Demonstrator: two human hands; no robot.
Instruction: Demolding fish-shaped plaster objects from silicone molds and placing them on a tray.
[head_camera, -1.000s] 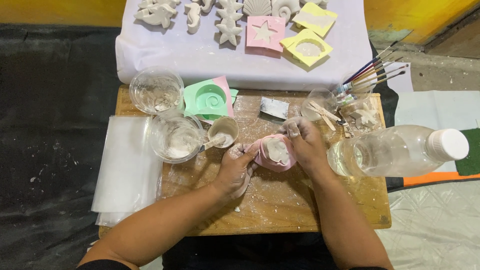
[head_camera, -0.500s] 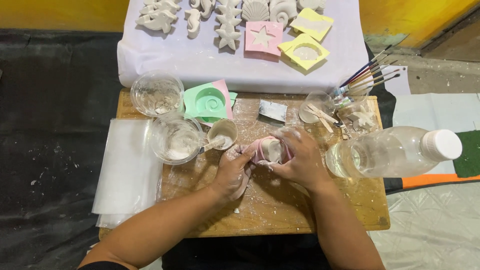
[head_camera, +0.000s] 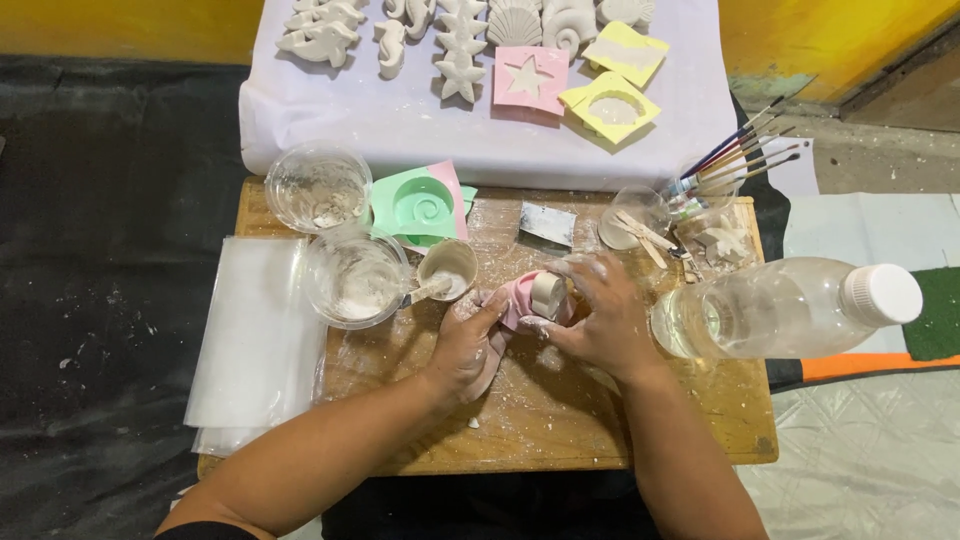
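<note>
Head view is showing the pink mold (head_camera: 515, 298) more peeled back than half a second ago: the white cast (head_camera: 547, 293) is now standing out of it as a rounded lump, where before it was sitting lower inside the pink rim. Both hands are staying at the same spot on the wooden table (head_camera: 560, 420), just right of the small cup (head_camera: 450, 268) with its stir stick. The left hand (head_camera: 462, 345) is coming in from the lower left, palm down, its fingers (head_camera: 487, 305) curled and pressing against the mold's left side. The right hand (head_camera: 598, 320) is reaching from the lower right, its fingers (head_camera: 575, 270) arched over the top and closed on the mold and cast, thumb underneath. Both hands are dusted white. The mold's lower part is hidden behind the left fingers, so its full shape is hard to make out, and the cast's form is too small to tell. A clear bottle (head_camera: 790, 310) is lying just right of the right hand, and a green mold (head_camera: 420, 205) is resting beyond the cup. Both forearms are cut off by the bottom edge.
</note>
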